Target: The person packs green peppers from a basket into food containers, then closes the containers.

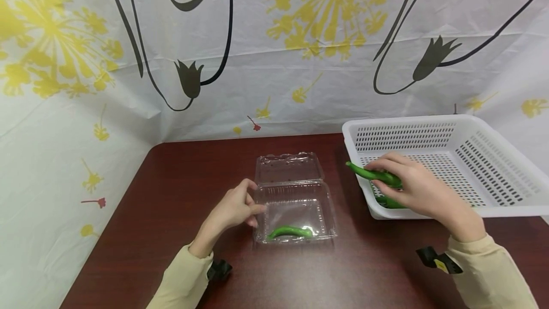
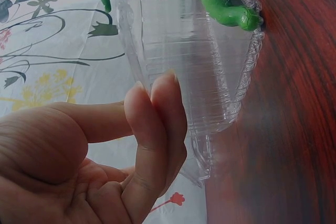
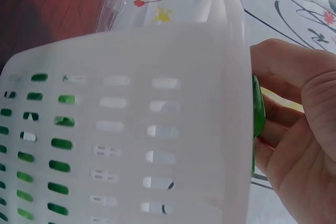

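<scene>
At the table's middle, a clear plastic clamshell box (image 1: 296, 204) stands with its lid (image 1: 289, 168) folded back. One curved green chili pepper (image 1: 289, 231) lies along the box's near side. My left hand (image 1: 236, 206) is at the box's left edge, fingers loosely bent. In the left wrist view its fingertips (image 2: 168, 85) overlap the box wall, with nothing seen between them. Over the left side of a white basket (image 1: 493, 211), my right hand (image 1: 411, 182) pinches another green chili pepper (image 1: 369, 171), its thin end pointing left. The basket's wall partly hides this pepper in the right wrist view.
More green pepper (image 1: 388, 202) lies in the basket's near left corner, below the right hand; green also shows through the basket's slots (image 3: 60, 166). The dark red table (image 1: 206, 166) meets a flower-patterned white sheet (image 1: 274, 85) at the back and left.
</scene>
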